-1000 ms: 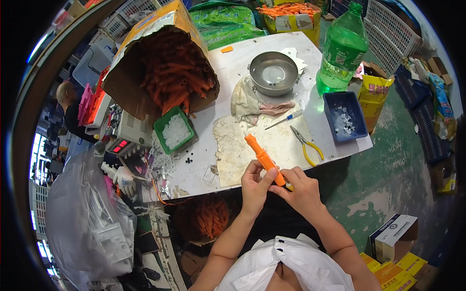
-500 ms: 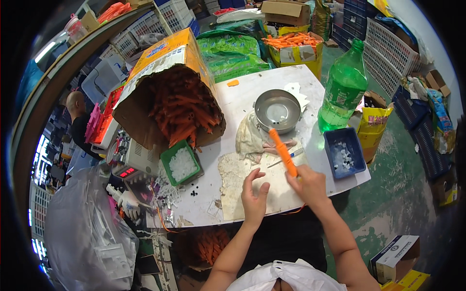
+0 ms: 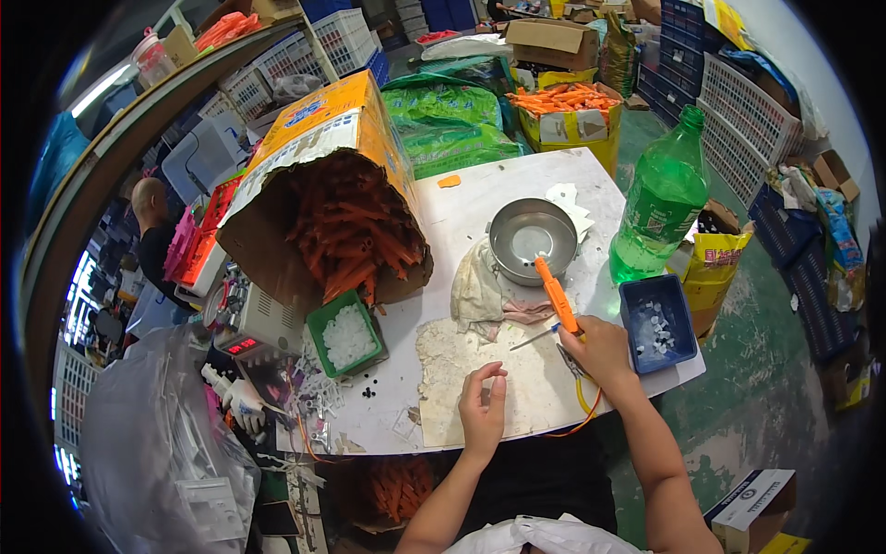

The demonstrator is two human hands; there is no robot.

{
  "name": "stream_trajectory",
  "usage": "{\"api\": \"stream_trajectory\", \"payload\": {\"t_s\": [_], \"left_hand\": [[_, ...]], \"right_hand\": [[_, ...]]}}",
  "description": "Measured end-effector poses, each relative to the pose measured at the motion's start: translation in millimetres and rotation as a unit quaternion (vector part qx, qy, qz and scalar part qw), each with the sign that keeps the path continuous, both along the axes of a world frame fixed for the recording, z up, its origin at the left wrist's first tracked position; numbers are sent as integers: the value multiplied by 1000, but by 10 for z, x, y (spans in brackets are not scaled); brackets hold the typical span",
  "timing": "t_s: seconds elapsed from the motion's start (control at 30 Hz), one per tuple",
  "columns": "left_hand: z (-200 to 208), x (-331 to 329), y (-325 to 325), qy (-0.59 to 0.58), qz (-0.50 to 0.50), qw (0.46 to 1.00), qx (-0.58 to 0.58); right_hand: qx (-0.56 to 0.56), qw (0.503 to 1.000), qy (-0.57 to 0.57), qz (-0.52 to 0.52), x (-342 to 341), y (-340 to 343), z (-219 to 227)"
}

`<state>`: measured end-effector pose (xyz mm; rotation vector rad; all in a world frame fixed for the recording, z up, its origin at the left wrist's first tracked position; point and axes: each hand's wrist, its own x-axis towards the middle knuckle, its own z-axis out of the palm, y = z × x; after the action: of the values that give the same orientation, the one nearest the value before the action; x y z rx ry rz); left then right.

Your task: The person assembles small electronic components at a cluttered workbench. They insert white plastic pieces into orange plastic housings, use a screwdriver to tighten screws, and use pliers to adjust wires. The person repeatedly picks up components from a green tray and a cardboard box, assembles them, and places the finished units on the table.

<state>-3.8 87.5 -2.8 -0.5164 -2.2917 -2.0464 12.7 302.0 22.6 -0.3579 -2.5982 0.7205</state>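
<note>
The right hand [image 3: 600,353], closed round the orange toy [image 3: 559,303], has apparently brought its tip over the bowl [image 3: 517,238], leaving the left hand [image 3: 482,413] half-open, empty.

Pale wall [image 3: 835,103] seen at 2 o'clock | green floor [image 3: 748,319], marked by pale patches, exposed at 3–4 | bright panes [image 3: 83,274] seen at 9 | tube light [image 3: 101,90] lit at 10 | white table [image 3: 508,177] placed centrally

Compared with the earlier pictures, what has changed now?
The left hand has let go of the long orange plastic piece; the right hand has carried it forward to the round grey metal bowl. The translucent green plastic bottle stayed put.
</note>
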Motion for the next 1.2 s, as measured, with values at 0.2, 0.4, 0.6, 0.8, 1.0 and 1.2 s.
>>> {"api": "stream_trajectory", "payload": {"t_s": [0.2, 0.4, 0.6, 0.8, 1.0, 1.2], "left_hand": [[-46, -14, 14, 10, 10, 1000, 2], [-36, -4, 20, -7, 4, 1000, 1], [-28, 1, 23, -6, -2, 1000, -1], [-29, 3, 25, 5, 1, 1000, 4], [-11, 14, 17, -10, 0, 1000, -5], [-50, -8, 22, 4, 2, 1000, -2]], "right_hand": [[1, 1000, -18, -4, -23, -19, 21], [1, 1000, -12, -2, -31, -11, -8], [7, 1000, -20, -4, -42, -5, -21], [8, 1000, -19, -3, -45, -13, -13], [11, 1000, -12, -4, -43, -16, -36], [-27, 999, 9, -16, -47, -27, -16]]}}
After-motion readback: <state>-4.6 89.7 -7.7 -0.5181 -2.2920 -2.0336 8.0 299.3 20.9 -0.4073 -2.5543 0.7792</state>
